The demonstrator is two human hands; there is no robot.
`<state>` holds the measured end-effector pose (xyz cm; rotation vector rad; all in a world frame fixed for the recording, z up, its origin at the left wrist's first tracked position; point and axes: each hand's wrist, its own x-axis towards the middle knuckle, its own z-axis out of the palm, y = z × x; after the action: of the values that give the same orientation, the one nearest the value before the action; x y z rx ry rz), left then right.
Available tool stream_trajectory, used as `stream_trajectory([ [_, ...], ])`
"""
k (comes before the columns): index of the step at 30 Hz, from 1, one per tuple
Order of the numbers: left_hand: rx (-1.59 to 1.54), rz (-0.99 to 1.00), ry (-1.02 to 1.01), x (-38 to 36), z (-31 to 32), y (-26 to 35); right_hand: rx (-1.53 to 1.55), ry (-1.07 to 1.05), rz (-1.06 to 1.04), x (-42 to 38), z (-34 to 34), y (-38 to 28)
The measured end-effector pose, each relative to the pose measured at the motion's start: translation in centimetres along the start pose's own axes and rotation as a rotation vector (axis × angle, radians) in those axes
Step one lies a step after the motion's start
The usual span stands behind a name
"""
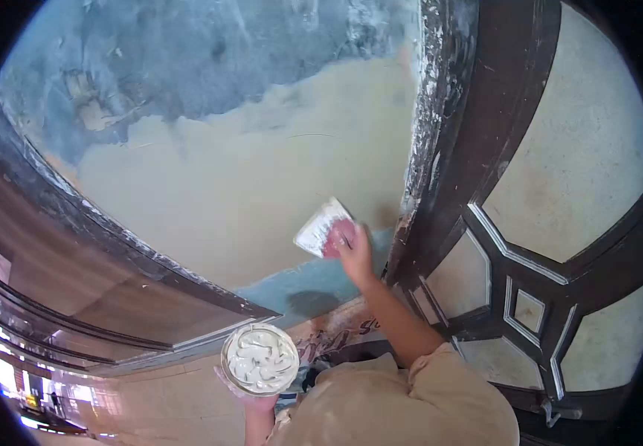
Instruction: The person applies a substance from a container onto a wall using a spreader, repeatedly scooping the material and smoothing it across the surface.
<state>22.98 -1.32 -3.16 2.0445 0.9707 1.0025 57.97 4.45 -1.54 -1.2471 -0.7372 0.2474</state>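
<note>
My right hand (354, 249) is closed on a flat scraper (321, 229), red near my fingers and smeared with white paste. The scraper is at the lower part of the wall, where a pale coated area (239, 186) lies between blue paint above and a blue-green strip below. Low in the view, my left hand (251, 398) holds up a round tub (259, 359) of white, swirled paste. Most of its fingers are hidden beneath the tub.
A dark, paint-spattered frame (429, 111) borders the wall on the right, beside a dark door (518, 223) with pale panels. Another dark frame (135, 241) runs along the left. Tiled floor (180, 401) shows at the lower left.
</note>
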Motion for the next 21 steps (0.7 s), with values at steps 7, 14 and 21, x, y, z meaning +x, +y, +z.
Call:
stream_trajectory([
  [7, -1.109, -0.250, -0.028, 1.4, 2.8, 1.9, -0.503, 0.063, -0.009, 4.1, -0.3, 1.5],
  [14, -1.545, -0.238, -0.153, 2.6, 3.8, 2.7, -0.511, 0.097, 0.442, -9.3, -8.1, 20.1],
  [21, -0.789, -0.211, -0.082, 2.2, 4.7, 3.3, 0.073, 0.097, 0.296, -1.5, -6.8, 11.0],
])
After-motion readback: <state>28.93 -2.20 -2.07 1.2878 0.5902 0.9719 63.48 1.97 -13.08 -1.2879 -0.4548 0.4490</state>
